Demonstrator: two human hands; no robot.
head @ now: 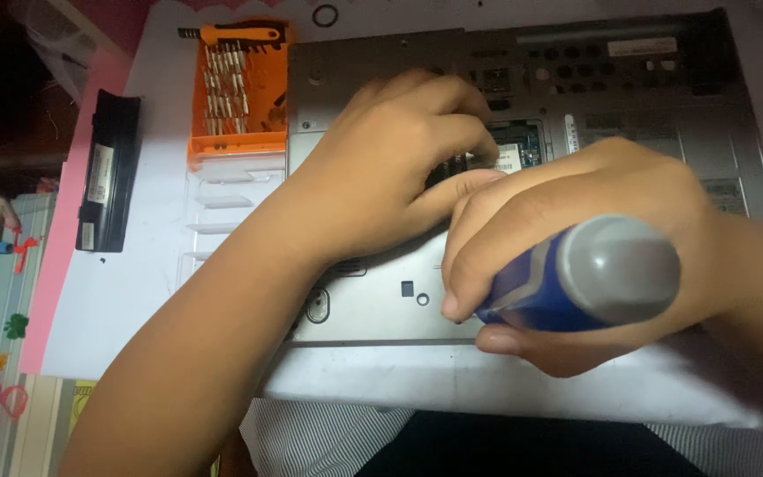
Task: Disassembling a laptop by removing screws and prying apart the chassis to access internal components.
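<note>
A grey laptop (373, 309) lies upside down with its bottom panel facing up and an open bay showing a green circuit board (519, 152). My left hand (390, 168) rests over that bay, fingers curled down onto the parts inside. My right hand (567, 212) is wrapped around a screwdriver with a blue and grey handle (589, 274). The handle's butt points toward the camera. Its tip is hidden behind my fingers.
An orange case of screwdriver bits (238, 93) stands open at the laptop's upper left, its clear lid (222, 212) lying below it. A black laptop battery (109, 172) lies further left on the white sheet (134, 300). A small black ring (325, 15) sits at the top.
</note>
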